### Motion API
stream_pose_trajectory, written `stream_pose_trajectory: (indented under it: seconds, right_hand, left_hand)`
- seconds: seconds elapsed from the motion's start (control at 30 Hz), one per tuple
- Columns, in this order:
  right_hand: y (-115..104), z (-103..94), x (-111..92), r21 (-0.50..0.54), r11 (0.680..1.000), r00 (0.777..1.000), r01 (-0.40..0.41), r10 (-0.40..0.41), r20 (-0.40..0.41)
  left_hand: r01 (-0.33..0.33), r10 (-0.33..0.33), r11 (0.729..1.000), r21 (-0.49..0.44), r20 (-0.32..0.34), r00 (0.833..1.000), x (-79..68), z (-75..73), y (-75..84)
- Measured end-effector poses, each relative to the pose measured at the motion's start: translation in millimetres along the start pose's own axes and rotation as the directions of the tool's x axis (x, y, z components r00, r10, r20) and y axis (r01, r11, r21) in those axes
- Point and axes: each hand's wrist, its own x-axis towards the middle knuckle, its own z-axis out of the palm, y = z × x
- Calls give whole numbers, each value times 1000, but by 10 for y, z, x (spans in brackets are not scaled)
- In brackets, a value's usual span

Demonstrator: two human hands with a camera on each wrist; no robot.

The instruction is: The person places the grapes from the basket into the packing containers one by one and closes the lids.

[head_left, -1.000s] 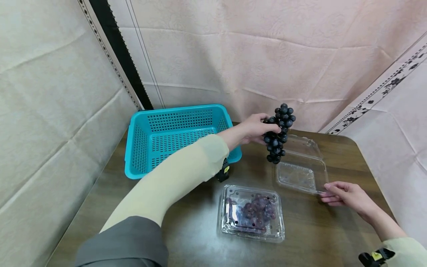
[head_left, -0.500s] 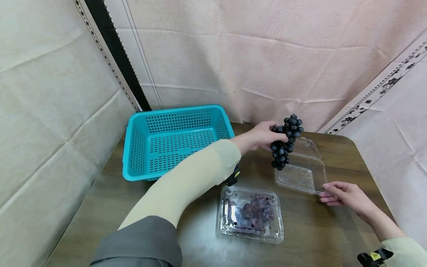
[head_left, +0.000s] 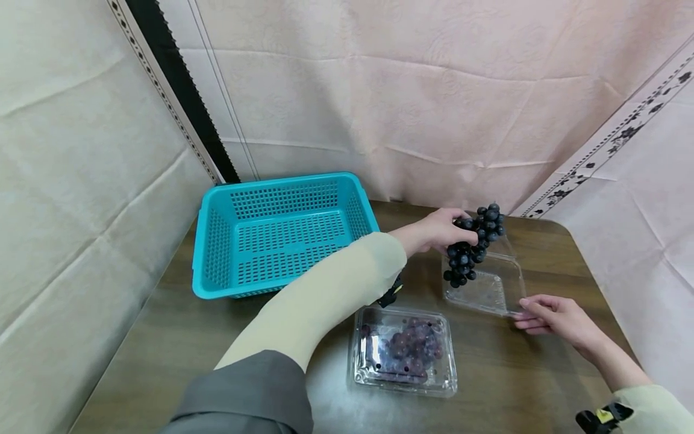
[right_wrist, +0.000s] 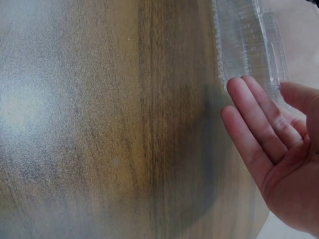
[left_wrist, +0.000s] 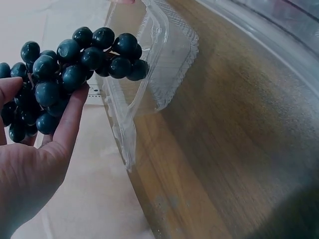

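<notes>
My left hand [head_left: 440,230] grips a bunch of dark grapes [head_left: 470,248] over the open clear plastic clamshell box [head_left: 482,289]. In the left wrist view the thumb and fingers curl round the grapes [left_wrist: 55,74], and the bunch's tip overlaps the box rim. My right hand [head_left: 558,319] is at the box's near right corner, its thumb and a finger pinching the rim. In the right wrist view the other fingers of the right hand [right_wrist: 279,149] stretch out beneath the box edge [right_wrist: 271,55].
A closed clear box [head_left: 403,349] with reddish-purple grapes inside lies nearer on the wooden table [head_left: 509,374]. A turquoise perforated basket [head_left: 287,235] stands at the back left. Pale cloth curtains [head_left: 347,90] hang behind the table.
My left hand has carried the dark grapes rightward and lower, over the open box. The right hand stays at the box's corner. The whole view has shifted slightly.
</notes>
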Motion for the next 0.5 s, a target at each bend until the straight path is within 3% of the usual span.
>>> stream_pose_trajectory:
  seconds: [0.27, 0.5]
  right_hand:
    - [15, 23, 2, 0, 1000, 1000, 9, -9, -19]
    - [6, 33, -10, -18, 1000, 999, -12, 11, -40]
  left_hand:
    - [-26, 26, 991, 128, 0, 1000, 83, 77, 2]
    - [-89, 97, 954, 287, -13, 995, 144, 133, 22]
